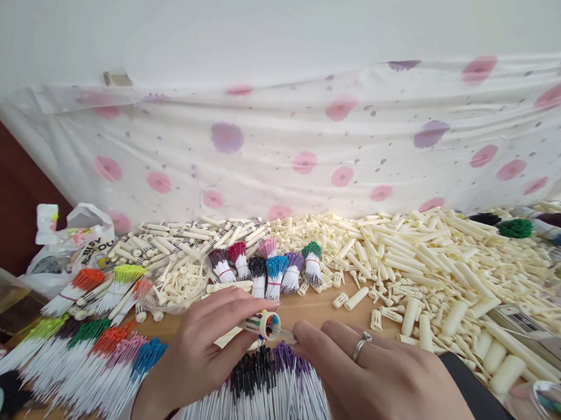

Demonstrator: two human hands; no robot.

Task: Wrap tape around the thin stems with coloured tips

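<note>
My left hand [206,342] pinches a short cream pen barrel [254,323] between thumb and fingers, its round open end turned to the right. Coloured bits, blue and red among them, show inside that opening. My right hand [377,380], with a ring on one finger, is closed at the barrel's mouth on a thin pale pen refill [287,335], mostly hidden by the fingertips. Below the hands lie loose white refills with black tips [250,380] and purple tips [293,372]. Blue-tipped refills [148,360] are left of my left hand.
Banded refill bundles [276,273] stand behind the hands. A big heap of cream pen parts [406,250] runs along the wall. Small cream parts fill a clear bowl [180,283]. On the right are a dark flat object [490,412] and a clear tub [547,415].
</note>
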